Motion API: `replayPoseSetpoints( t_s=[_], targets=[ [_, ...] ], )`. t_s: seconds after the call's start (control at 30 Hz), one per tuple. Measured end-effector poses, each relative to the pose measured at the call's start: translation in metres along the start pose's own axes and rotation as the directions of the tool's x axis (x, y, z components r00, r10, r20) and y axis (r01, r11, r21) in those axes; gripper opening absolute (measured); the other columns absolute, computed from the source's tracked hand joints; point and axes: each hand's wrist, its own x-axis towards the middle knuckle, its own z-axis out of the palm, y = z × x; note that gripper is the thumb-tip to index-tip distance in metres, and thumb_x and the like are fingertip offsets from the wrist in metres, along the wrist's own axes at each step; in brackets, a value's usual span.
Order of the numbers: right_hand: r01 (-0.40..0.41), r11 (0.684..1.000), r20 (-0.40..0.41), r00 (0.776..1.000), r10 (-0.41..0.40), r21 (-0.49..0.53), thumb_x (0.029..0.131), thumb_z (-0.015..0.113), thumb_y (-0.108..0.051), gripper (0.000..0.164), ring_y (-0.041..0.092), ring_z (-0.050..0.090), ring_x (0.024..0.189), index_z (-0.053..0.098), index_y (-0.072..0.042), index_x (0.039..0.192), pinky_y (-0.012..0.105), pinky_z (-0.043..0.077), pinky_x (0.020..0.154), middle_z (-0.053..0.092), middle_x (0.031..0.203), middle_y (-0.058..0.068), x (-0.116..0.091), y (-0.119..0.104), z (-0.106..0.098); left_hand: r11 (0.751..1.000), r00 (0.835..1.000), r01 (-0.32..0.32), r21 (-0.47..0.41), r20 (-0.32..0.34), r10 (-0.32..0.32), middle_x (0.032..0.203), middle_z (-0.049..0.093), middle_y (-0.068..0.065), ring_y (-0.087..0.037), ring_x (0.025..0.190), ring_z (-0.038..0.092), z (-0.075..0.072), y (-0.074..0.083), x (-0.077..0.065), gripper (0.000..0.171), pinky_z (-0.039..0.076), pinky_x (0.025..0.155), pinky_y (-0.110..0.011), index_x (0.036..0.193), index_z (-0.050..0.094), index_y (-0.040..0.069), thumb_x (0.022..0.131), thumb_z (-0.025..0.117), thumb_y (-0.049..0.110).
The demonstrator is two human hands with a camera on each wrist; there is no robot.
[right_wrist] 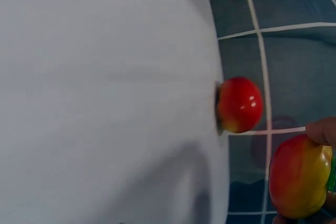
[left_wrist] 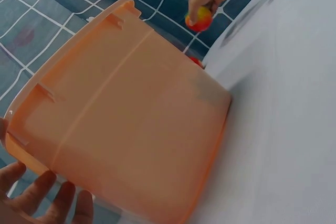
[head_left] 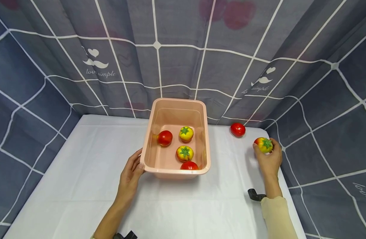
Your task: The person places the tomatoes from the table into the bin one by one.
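A pink plastic bin [head_left: 177, 176] stands on the table, holding several red and red-yellow tomatoes, among them a red one [head_left: 164, 138] and a yellow one with a green top [head_left: 186, 134]. My left hand [head_left: 131, 172] grips the bin's near left corner, thumb at the rim and fingers along the side. Off to the right, my right hand [head_left: 269, 159] pinches a red-yellow tomato [head_left: 264, 144] between thumb and fingers, held above the table in the left wrist view. Just beyond that hand, a red tomato [head_left: 238, 129] lies near the table's back edge.
White cloth covers the table [head_left: 90, 159]. Grey-blue checked curtains [head_left: 180, 66] hang along the back and both sides, close to the table's edges. Each wrist wears a black camera mount, such as the right one [head_left: 256, 195].
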Motion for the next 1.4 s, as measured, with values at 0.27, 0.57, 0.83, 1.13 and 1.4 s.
replayPoseSetpoints(
  t_s=[0.27,0.57,0.83,1.13,1.4],
  targets=[
    [0.072,0.994,-0.078,0.995,-0.065,0.084,0.090,0.086,-0.033,0.073,0.017,0.056,0.125,0.056,-0.016,0.154,0.021,0.045,0.110,0.062,0.149,0.009,-0.010,-0.032,-0.015,1.000,1.000,-0.002,-0.005,0.004,0.002,0.164,0.047,-0.024,-0.003,0.139,0.060,0.000,0.003,0.001,0.052,0.056,0.106,-0.017,0.168,0.037,0.015,0.116,0.045,0.012],
    [0.142,0.984,-0.115,0.985,-0.130,0.105,0.088,0.089,-0.030,0.071,-0.004,0.050,0.113,0.059,-0.018,0.152,0.010,0.042,0.101,0.064,0.145,0.008,-0.013,-0.047,-0.022,0.999,1.000,-0.015,-0.033,-0.024,0.014,0.161,0.049,-0.027,-0.005,0.137,0.062,0.000,0.000,-0.001,0.051,0.057,0.105,-0.018,0.166,0.040,0.012,0.115,0.046,0.008],
    [0.137,0.986,-0.108,0.986,-0.127,0.092,0.089,0.088,-0.031,0.072,0.003,0.053,0.119,0.058,-0.016,0.153,0.011,0.043,0.104,0.063,0.147,0.009,-0.014,-0.046,-0.021,1.000,1.000,-0.010,-0.023,-0.001,0.010,0.163,0.047,-0.027,-0.005,0.138,0.061,0.000,0.001,-0.001,0.052,0.056,0.106,-0.018,0.167,0.038,0.012,0.116,0.045,0.010],
    [0.173,0.981,-0.081,0.983,-0.166,0.092,0.089,0.089,-0.030,0.073,0.016,0.057,0.125,0.057,-0.013,0.153,0.010,0.042,0.106,0.063,0.146,0.011,-0.019,-0.053,-0.022,0.999,1.000,-0.021,-0.030,-0.014,0.021,0.161,0.049,-0.026,-0.005,0.137,0.062,0.002,0.001,-0.001,0.050,0.057,0.105,-0.018,0.166,0.040,0.011,0.116,0.045,0.009],
    [0.244,0.965,-0.002,0.970,-0.244,0.097,0.092,0.086,-0.027,0.074,0.026,0.058,0.135,0.052,-0.012,0.156,0.012,0.041,0.111,0.060,0.151,0.012,-0.025,-0.067,-0.014,0.999,1.000,-0.005,-0.040,-0.031,0.004,0.162,0.048,-0.024,-0.004,0.138,0.061,0.003,0.002,0.000,0.051,0.057,0.104,-0.018,0.166,0.040,0.013,0.115,0.047,0.009]
  ],
)
